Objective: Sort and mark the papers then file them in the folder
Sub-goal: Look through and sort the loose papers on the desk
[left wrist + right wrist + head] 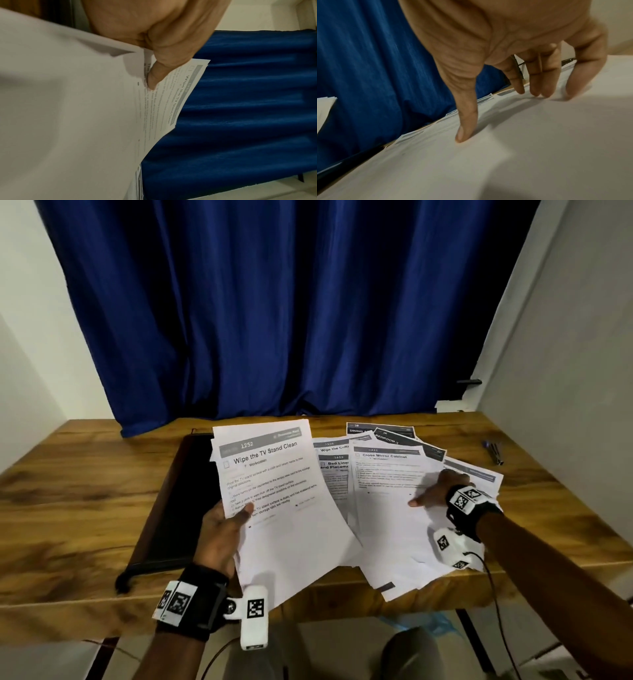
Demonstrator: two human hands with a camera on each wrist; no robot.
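Observation:
My left hand holds up a small stack of white sheets headed "Wipe the TV Stand Clean", thumb on top and fingers hidden beneath; in the left wrist view the thumb presses on the printed sheet. A fanned spread of printed papers lies on the wooden table. My right hand rests flat on the "Close Mirror Cabinet" sheet; its straight fingertips touch the paper. A black folder lies open left of the papers, partly covered by the held stack.
Two pens lie at the table's far right. A blue curtain hangs behind the table, with pale walls on both sides. Some sheets overhang the table's front edge.

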